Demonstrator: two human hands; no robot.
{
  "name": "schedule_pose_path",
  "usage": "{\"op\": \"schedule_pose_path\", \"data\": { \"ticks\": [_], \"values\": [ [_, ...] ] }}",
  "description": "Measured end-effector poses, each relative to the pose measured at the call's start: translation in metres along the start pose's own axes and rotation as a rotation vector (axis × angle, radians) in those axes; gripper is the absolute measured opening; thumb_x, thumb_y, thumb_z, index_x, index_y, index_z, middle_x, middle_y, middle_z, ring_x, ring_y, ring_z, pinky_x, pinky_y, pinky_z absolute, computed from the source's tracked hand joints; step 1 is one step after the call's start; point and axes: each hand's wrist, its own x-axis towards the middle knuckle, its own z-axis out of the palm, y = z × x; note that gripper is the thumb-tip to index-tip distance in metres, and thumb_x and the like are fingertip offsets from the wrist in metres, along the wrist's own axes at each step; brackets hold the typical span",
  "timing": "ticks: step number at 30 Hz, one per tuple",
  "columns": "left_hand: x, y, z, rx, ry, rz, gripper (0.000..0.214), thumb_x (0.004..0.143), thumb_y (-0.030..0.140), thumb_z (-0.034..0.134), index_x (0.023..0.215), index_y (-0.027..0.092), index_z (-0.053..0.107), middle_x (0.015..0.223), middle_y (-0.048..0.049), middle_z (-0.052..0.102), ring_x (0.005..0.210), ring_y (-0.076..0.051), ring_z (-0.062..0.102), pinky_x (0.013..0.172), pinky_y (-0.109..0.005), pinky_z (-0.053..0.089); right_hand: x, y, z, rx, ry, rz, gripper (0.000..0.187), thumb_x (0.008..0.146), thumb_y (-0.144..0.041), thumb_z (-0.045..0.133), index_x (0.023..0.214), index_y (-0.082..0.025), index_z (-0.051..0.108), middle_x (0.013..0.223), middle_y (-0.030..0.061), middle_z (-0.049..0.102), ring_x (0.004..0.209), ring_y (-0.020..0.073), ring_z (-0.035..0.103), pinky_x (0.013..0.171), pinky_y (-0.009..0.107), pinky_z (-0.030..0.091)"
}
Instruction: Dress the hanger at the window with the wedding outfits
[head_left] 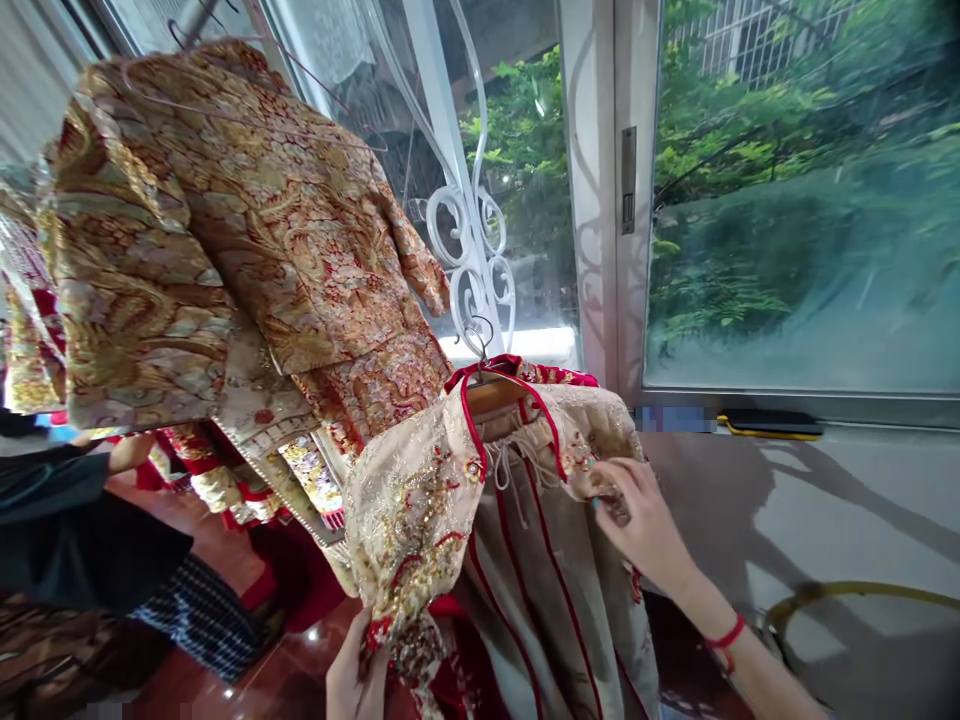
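Observation:
A cream embroidered jacket [420, 490] with red piping and gold beadwork hangs with its front apart on a wooden hanger [495, 395]. Inside it shows a pale skirt [517, 560] with red vertical trim and a tied drawstring. My left hand [356, 668] grips the lower beaded edge of the jacket's left-side panel, its thumb in front. On the other front panel, near the collar, my right hand [637, 515] pinches the edge between thumb and fingers. A red string bracelet circles that wrist.
Beside the jacket hangs a large gold-and-red brocade garment [292, 230], with more embroidered clothes [217, 475] below. A white scrolled metal stand [469, 240] rises behind. To the right are a window [795, 230] and a dark, yellow-edged object [771, 425] on the sill. Another person [82, 530] stands at left.

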Motion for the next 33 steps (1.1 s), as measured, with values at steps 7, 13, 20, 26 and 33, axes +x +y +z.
{"op": "schedule_pose_path", "data": {
  "ticks": [7, 13, 20, 26, 33],
  "values": [
    [-0.017, 0.059, 0.037, 0.152, 0.167, 0.29, 0.065, 0.076, 0.049, 0.064, 0.131, 0.017, 0.046, 0.107, -0.0107, 0.057, 0.094, -0.026, 0.059, 0.079, -0.038, 0.052, 0.023, -0.128, 0.069, 0.326, -0.451, -0.44, 0.031, 0.084, -0.013, 0.056, 0.113, -0.023, 0.06, 0.109, 0.0063, 0.064, 0.104, 0.023, 0.058, 0.094, 0.038, 0.051],
    [0.021, 0.123, 0.006, 0.117, 0.352, 0.196, 0.03, 0.09, 0.04, 0.045, 0.102, 0.018, 0.062, 0.063, 0.003, 0.049, 0.052, -0.013, 0.047, 0.05, -0.023, 0.04, 0.074, -0.157, 0.075, 0.494, -0.234, -0.419, 0.028, 0.08, -0.021, 0.063, 0.107, -0.022, 0.059, 0.12, 0.0088, 0.059, 0.12, 0.0262, 0.047, 0.105, 0.045, 0.04],
    [0.027, 0.145, 0.026, 0.391, 0.085, 0.283, 0.06, 0.071, 0.041, 0.067, 0.123, 0.016, 0.053, 0.099, -0.0079, 0.065, 0.077, -0.022, 0.063, 0.061, -0.031, 0.049, 0.08, -0.156, 0.086, 1.074, -0.36, 0.067, 0.033, 0.076, -0.025, 0.062, 0.103, -0.023, 0.045, 0.1, 0.0042, 0.06, 0.085, 0.0184, 0.064, 0.077, 0.035, 0.055],
    [0.048, 0.12, 0.009, 0.284, -0.035, 0.195, 0.035, 0.084, 0.034, 0.048, 0.107, 0.015, 0.065, 0.098, -0.0108, 0.071, 0.088, -0.026, 0.065, 0.077, -0.036, 0.051, 0.078, -0.141, 0.085, 0.823, -0.419, -0.19, 0.006, 0.084, -0.019, 0.053, 0.088, -0.02, 0.056, 0.094, 0.0057, 0.067, 0.093, 0.022, 0.064, 0.085, 0.039, 0.053],
    [0.057, 0.142, 0.004, 0.386, 0.411, 0.427, 0.028, 0.087, 0.031, 0.048, 0.097, 0.014, 0.068, 0.091, -0.0091, 0.057, 0.091, -0.024, 0.055, 0.087, -0.038, 0.045, 0.082, -0.168, 0.111, 0.199, -0.513, -1.043, 0.027, 0.087, -0.024, 0.057, 0.112, -0.017, 0.065, 0.119, 0.0107, 0.068, 0.115, 0.0277, 0.057, 0.1, 0.046, 0.043]
  ]
}}
